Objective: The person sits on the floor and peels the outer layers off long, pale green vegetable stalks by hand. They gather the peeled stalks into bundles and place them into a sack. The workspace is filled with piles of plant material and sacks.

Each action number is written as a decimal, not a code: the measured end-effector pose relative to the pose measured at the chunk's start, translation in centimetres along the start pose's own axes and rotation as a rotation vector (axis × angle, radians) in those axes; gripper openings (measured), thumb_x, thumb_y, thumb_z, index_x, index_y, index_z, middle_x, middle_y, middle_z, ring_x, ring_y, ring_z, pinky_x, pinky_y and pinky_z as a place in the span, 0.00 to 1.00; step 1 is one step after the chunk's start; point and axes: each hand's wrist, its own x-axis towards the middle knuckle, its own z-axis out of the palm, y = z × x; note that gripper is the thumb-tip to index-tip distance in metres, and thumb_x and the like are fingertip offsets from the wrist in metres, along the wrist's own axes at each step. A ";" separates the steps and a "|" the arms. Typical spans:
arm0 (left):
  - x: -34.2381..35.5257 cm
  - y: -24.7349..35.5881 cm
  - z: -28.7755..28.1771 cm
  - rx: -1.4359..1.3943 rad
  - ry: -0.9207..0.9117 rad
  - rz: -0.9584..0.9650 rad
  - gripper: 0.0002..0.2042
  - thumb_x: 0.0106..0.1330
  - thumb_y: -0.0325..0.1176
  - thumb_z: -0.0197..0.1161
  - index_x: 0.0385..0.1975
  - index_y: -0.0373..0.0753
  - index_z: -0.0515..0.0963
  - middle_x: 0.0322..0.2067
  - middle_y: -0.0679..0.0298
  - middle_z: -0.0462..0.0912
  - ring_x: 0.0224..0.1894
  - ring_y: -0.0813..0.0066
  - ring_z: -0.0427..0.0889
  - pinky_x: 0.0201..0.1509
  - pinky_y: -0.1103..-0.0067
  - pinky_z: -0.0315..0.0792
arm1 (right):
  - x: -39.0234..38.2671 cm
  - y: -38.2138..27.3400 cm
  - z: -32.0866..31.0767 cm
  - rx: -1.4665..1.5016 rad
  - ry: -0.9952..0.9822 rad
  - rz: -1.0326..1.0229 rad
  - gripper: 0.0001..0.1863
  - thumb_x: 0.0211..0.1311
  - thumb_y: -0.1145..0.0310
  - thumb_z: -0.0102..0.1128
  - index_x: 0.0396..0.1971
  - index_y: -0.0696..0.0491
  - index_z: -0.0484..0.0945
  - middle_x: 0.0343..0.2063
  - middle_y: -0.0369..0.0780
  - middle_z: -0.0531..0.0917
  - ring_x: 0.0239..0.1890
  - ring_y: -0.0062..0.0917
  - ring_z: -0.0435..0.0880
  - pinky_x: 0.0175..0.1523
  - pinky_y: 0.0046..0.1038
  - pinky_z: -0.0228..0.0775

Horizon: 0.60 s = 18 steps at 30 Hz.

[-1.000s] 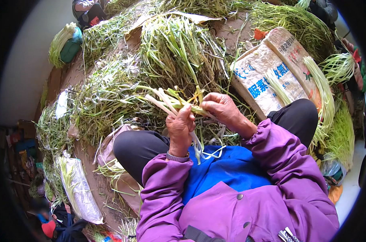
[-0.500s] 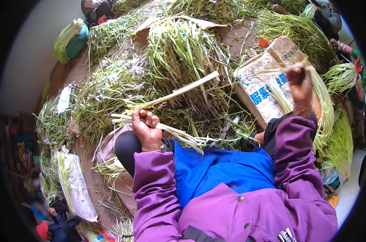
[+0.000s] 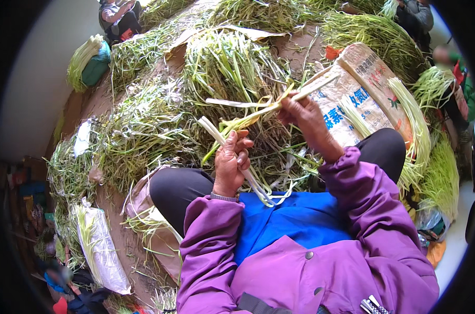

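My left hand (image 3: 231, 159) is closed around a few thin white stalks (image 3: 210, 128), whose pale lower ends trail down over a blue apron (image 3: 292, 214). To its right and farther away, my right hand (image 3: 305, 118) pinches a long pale stalk with yellowed leaves (image 3: 269, 110). Those leaves hang across toward the left hand's fingertips; whether the left fingers also hold them I cannot tell. Just beyond both hands rises a big heap of uncleaned green stalks (image 3: 227, 68) with dark, dirty ends.
A printed sack (image 3: 337, 112) with pale stripped stalks (image 3: 412, 120) lies on the right. More stalk heaps (image 3: 138, 115) cover the ground left and behind. A white bundle (image 3: 101, 246) is at lower left. Other people (image 3: 119, 18) sit around the edges.
My right hand has come in from the sack at the right toward the middle and now grips the long yellowed stalk. My left hand has moved up and right with its white stalks.
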 end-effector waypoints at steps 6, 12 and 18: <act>-0.9 1.0 0.7 0.260 0.107 0.193 0.09 0.67 0.34 0.58 0.39 0.36 0.77 0.21 0.68 0.78 0.11 0.91 0.62 0.11 0.91 0.53 | 2.1 -4.1 -3.5 -0.470 -0.189 -0.128 0.10 0.64 0.68 0.54 0.38 0.60 0.76 0.26 0.34 0.79 0.27 0.15 0.75 0.34 0.19 0.70; 0.4 -1.2 1.9 0.552 -0.044 0.245 0.12 0.62 0.31 0.63 0.44 0.37 0.78 0.28 0.70 0.82 0.16 0.94 0.63 0.16 0.93 0.54 | 2.1 -2.5 0.7 -0.598 -0.442 0.009 0.11 0.64 0.65 0.57 0.38 0.58 0.75 0.27 0.30 0.76 0.29 0.10 0.72 0.34 0.17 0.67; 0.4 -0.1 0.6 0.287 0.020 0.097 0.09 0.66 0.35 0.58 0.41 0.39 0.76 0.31 0.63 0.83 0.15 0.92 0.64 0.14 0.92 0.55 | 1.3 1.6 1.0 -0.339 -0.398 0.063 0.17 0.58 0.61 0.62 0.40 0.59 0.76 0.25 0.35 0.80 0.27 0.14 0.76 0.33 0.20 0.70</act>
